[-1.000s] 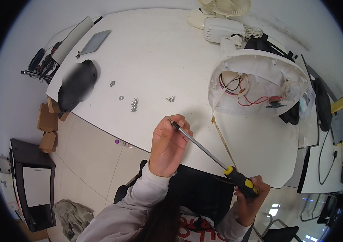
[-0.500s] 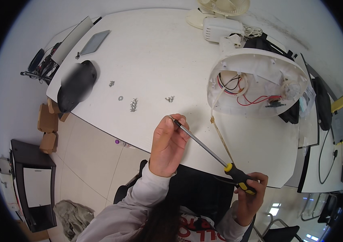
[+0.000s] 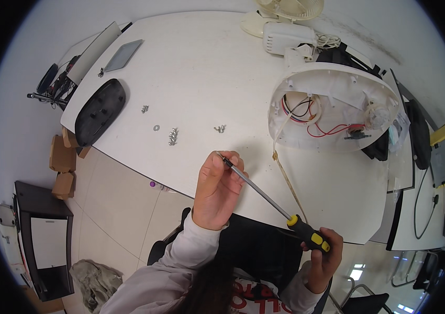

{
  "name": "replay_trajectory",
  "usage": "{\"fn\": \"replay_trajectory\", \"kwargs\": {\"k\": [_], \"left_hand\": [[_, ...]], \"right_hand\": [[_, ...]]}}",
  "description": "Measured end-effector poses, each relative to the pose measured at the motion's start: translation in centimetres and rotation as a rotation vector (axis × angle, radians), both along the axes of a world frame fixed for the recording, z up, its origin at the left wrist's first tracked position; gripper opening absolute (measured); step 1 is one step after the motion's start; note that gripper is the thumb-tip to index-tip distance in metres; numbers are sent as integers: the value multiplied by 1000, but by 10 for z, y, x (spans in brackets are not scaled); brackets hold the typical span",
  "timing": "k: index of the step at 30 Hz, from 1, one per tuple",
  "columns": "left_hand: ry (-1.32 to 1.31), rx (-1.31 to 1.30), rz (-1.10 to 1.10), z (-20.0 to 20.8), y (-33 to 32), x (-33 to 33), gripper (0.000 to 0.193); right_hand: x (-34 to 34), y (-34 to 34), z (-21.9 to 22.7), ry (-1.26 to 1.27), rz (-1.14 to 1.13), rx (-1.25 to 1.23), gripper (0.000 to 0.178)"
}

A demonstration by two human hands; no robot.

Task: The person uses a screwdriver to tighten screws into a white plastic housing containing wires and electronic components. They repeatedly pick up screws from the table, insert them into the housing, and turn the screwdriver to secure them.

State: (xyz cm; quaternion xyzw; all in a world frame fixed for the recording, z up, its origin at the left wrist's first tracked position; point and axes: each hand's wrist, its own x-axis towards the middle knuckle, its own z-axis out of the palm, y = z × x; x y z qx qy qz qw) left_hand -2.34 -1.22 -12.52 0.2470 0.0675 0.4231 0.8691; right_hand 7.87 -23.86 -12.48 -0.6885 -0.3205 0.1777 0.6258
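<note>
My right hand [image 3: 327, 259] grips the black and yellow handle of a screwdriver [image 3: 267, 194], whose shaft slants up to the left. At its dark tip, my left hand [image 3: 217, 183] is closed in a pinch, palm up, around a small screw [image 3: 221, 154] that the fingers mostly hide. Both hands are over the table's near edge. Right of them stands a white fan base housing [image 3: 332, 141], open, with red and black wires [image 3: 332, 130] inside. A dirty pale cord [image 3: 288, 183] runs from it toward the near edge.
On the white table [image 3: 196, 68] lie small piles of screws [image 3: 173, 136], a washer [image 3: 156, 127], a black oval cover [image 3: 99, 112] and a grey plate [image 3: 123, 55]. A cream fan part [image 3: 288, 37] with coiled cord stands at the back. Cardboard boxes [image 3: 63, 153] sit beyond the left edge.
The screwdriver handle has turned in my right hand, showing more of its yellow patches, and has shifted slightly left. My left hand keeps its pinch at the tip.
</note>
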Motion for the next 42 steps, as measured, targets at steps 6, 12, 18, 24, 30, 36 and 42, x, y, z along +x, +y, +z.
{"fn": "replay_trajectory", "kwargs": {"k": [6, 12, 18, 24, 30, 36, 42], "left_hand": [[17, 24, 0, 2, -1, 0, 21], [23, 48, -3, 7, -4, 2, 21], [101, 59, 28, 19, -11, 11, 22], [383, 398, 64, 20, -17, 18, 45], [816, 1003, 453, 20, -19, 22, 27], [1145, 1503, 494, 13, -18, 31, 48], [1137, 1546, 357, 5, -18, 34, 58]], "right_hand": [[-1, 2, 0, 10, 4, 17, 43], [-3, 6, 3, 116, 70, -11, 40], [-7, 9, 1, 360, 52, 211, 35], [-2, 2, 4, 231, -175, 338, 35], [18, -17, 5, -61, -620, 337, 56], [31, -30, 10, -226, -856, 206, 39], [38, -35, 2, -287, -824, 172, 37]]}}
